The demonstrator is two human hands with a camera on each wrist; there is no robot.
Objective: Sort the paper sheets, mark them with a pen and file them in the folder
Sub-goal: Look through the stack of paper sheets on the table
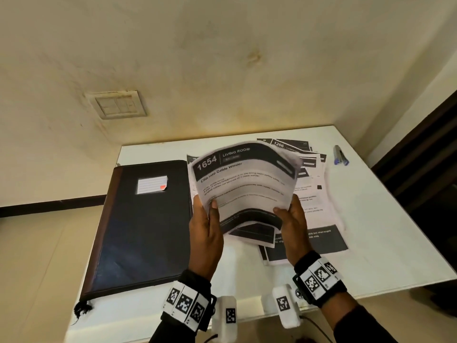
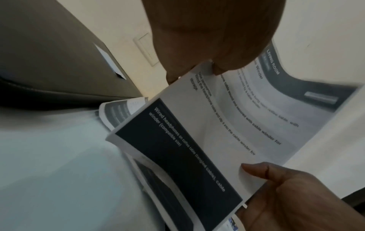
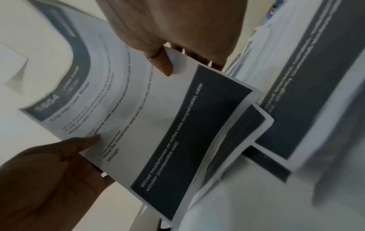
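Both hands hold a small bundle of printed sheets [image 1: 243,184] up above the white table [image 1: 395,231]; the top sheet reads "1654 LIVING ROOM". My left hand [image 1: 205,206] pinches the bundle's lower left edge, thumb on the front. At the lower right edge my right hand [image 1: 288,206] pinches it the same way. The left wrist view shows the sheet [image 2: 197,140] bowed between the left hand [image 2: 197,68] and the right hand [image 2: 276,179]. The right wrist view shows the same sheet [image 3: 158,125] under the right hand [image 3: 169,62]. A dark shut folder [image 1: 141,226] lies to the left.
More printed sheets [image 1: 321,194] lie spread on the table under and right of the held bundle. A small blue-and-grey object like a stapler [image 1: 340,155] lies at the far right. A wall with a switch plate [image 1: 116,105] stands behind the table.
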